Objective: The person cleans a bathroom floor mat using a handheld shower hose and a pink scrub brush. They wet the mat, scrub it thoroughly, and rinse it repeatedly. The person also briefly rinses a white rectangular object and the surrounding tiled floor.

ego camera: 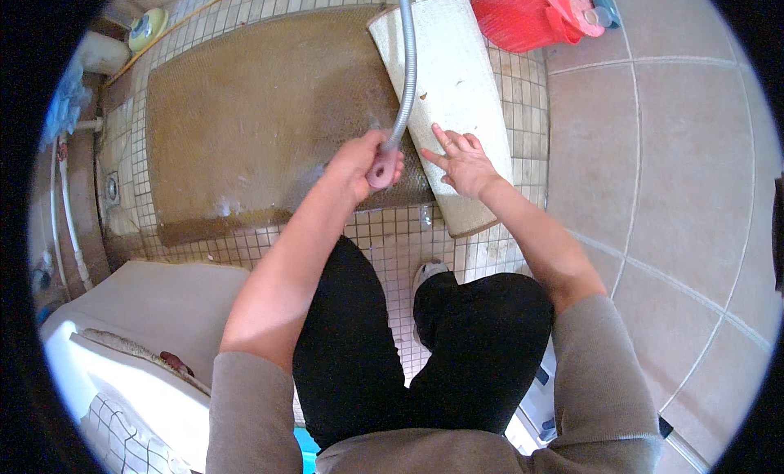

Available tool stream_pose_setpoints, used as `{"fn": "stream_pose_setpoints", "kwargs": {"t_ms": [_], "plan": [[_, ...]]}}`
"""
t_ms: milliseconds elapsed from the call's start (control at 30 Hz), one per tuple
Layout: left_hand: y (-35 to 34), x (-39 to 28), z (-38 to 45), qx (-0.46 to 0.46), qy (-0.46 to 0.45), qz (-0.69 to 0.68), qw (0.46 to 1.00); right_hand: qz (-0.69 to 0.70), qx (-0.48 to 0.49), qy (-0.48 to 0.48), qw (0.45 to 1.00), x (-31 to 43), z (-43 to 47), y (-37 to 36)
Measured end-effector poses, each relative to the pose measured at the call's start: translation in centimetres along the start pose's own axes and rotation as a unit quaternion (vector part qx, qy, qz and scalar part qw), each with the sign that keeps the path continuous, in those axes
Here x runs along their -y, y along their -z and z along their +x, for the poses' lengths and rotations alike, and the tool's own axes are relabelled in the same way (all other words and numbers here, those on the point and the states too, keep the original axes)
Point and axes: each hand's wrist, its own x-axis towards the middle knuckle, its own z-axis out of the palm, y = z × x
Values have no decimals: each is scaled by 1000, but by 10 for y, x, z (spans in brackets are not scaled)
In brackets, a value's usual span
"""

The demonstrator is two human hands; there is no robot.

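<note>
My left hand (367,161) is closed around the end of a flexible metal shower hose (408,57). A pinkish end piece (381,174) with a dark hole shows in its grip. The hose runs up and out of the top of the view. Under it lies a wet brown mat (257,119) on small floor tiles. At the mat's right end is a cream-white rolled or folded section (465,63) with small dark specks. My right hand (462,161) is over this section with fingers spread and nothing in them. Whether the fingertips press on it is hard to tell.
A red bucket (520,18) stands at the upper right, beside large beige floor tiles (588,149). Pale pipes (70,210) and a floor drain (112,188) are at left. A white cabinet-like piece (147,376) is at lower left. A yellowish container (147,30) sits upper left.
</note>
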Motion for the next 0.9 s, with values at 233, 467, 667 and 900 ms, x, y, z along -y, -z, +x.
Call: {"fn": "stream_pose_setpoints", "kwargs": {"t_ms": [233, 467, 667, 900], "plan": [[-54, 15, 1, 36, 17, 81, 996, 105, -97, 22, 989, -8, -5, -8], [-54, 14, 9, 20, -57, 159, 985, 208, -312, -81, 923, 5, -27, -35], [-53, 10, 16, 73, -56, 164, 982, 214, -325, -100, 916, 7, -27, -36], [-69, 12, 29, 95, -83, 203, 971, 179, -319, -148, 919, 21, -20, -40]]}}
